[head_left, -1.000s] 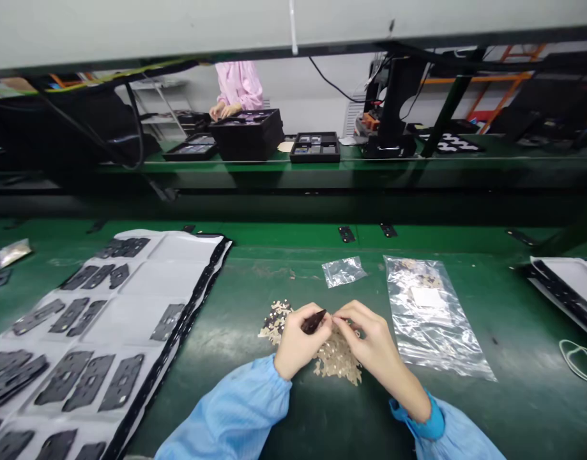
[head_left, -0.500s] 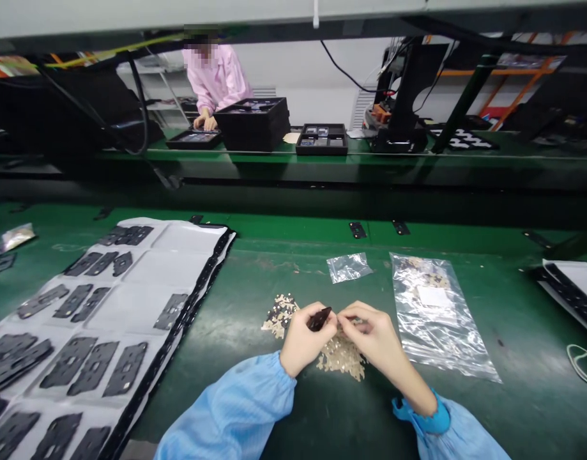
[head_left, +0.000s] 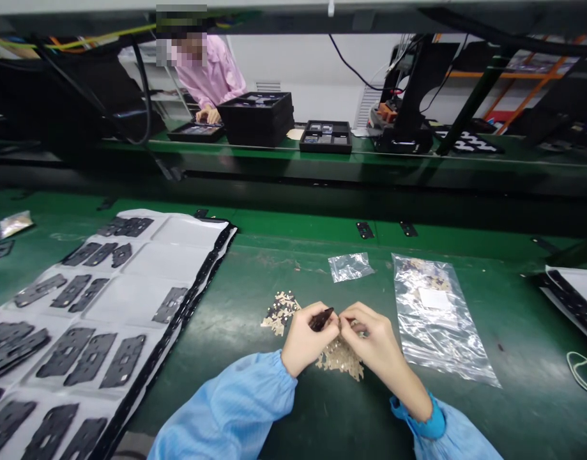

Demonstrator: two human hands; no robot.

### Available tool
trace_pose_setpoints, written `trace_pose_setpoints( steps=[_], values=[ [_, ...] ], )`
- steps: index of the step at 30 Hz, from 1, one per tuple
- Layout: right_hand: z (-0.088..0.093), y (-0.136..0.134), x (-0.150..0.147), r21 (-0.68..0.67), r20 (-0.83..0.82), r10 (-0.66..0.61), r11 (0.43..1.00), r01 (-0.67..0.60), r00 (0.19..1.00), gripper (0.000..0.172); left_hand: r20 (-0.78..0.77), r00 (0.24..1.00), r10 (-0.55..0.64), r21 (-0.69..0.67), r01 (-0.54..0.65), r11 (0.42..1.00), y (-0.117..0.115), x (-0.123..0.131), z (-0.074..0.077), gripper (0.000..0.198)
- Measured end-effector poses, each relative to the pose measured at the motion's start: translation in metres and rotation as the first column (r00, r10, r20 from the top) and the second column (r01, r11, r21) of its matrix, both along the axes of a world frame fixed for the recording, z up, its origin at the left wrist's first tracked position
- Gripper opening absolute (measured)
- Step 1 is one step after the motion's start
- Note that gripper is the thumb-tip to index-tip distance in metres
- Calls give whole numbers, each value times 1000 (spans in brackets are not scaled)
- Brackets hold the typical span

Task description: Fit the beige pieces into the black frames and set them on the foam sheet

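My left hand is closed round a dark, shiny piece with a pointed end; most of it is hidden in the palm. My right hand pinches at the left fingertips, and whatever lies between its thumb and finger is too small to make out. Below both hands spreads a pile of small tan metal-looking pieces. Just left of my left hand lies a second heap of small tan and black pieces.
On the left, a white compartment tray holds several black plates. A small clear bag and a large clear bag of parts lie beyond and right. Across the bench, a person in pink handles a black tray.
The camera view has shifted slightly. My hands keep almost the same pose over the pile. The person opposite has brought both hands together over the tray.
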State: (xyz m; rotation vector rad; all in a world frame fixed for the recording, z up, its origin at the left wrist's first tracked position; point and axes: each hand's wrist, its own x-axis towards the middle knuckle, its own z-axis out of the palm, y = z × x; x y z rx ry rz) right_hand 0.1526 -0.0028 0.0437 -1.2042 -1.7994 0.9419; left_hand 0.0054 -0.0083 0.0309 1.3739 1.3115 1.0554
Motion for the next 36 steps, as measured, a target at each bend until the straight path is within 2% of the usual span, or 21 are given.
trace_pose_setpoints(
  steps=[5, 10, 13, 15, 17, 19, 21, 25, 26, 28, 30, 32, 34, 36],
  values=[
    [-7, 2, 3, -175, -105, -9, 984, -9, 994, 17, 20, 1000, 1, -1, -1, 1000, 1, 0, 1, 7],
    [-8, 5, 3, -365, -266, -40, 929, -62, 963, 22, -2, 1000, -10, 15, 10, 1000, 0, -1, 0, 8],
    [-4, 8, 4, -438, -300, -72, 896, -70, 951, 26, 16, 1000, -20, 6, 20, 1000, 0, -1, 0, 8],
    [-3, 10, 7, -392, -259, -116, 920, 6, 959, 25, 50, 999, -5, -17, 6, 1000, 2, -1, 0, 8],
    [-4, 11, 11, -280, -176, -152, 955, 99, 973, 21, 101, 994, 34, -63, -27, 998, 4, -2, -1, 7],
    [-5, 12, 15, -192, -80, -131, 975, 114, 988, 15, 155, 986, 67, -124, -48, 991, 6, -3, -2, 7],
    [-5, 12, 18, -173, 12, -27, 984, 28, 1000, 13, 196, 978, 77, -157, -46, 986, 7, -4, -4, 8],
    [0, 10, 23, -109, 201, 199, 978, -180, 959, 40, 198, 977, 81, -142, -53, 988, 8, -5, -7, 4],
    [1, 10, 23, -81, 234, 215, 976, -202, 948, 43, 189, 978, 83, -137, -58, 989, 8, -4, -8, 4],
    [3, 10, 23, -61, 242, 185, 983, -175, 953, 37, 168, 982, 90, -124, -69, 990, 8, -4, -9, 4],
    [1, 11, 22, -110, 159, 115, 989, -98, 981, 23, 150, 985, 86, -114, -69, 991, 7, -4, -10, 6],
    [-2, 12, 19, -207, -7, 41, 977, -42, 999, 15, 130, 990, 60, -102, -47, 994, 7, -4, -9, 7],
    [-5, 12, 16, -311, -182, -5, 949, -52, 983, 14, 110, 994, 20, -88, -10, 996, 6, -4, -7, 7],
    [-6, 12, 13, -395, -285, -46, 916, -73, 957, 17, 103, 995, -17, -72, 24, 997, 5, -3, -5, 7]
  ],
)
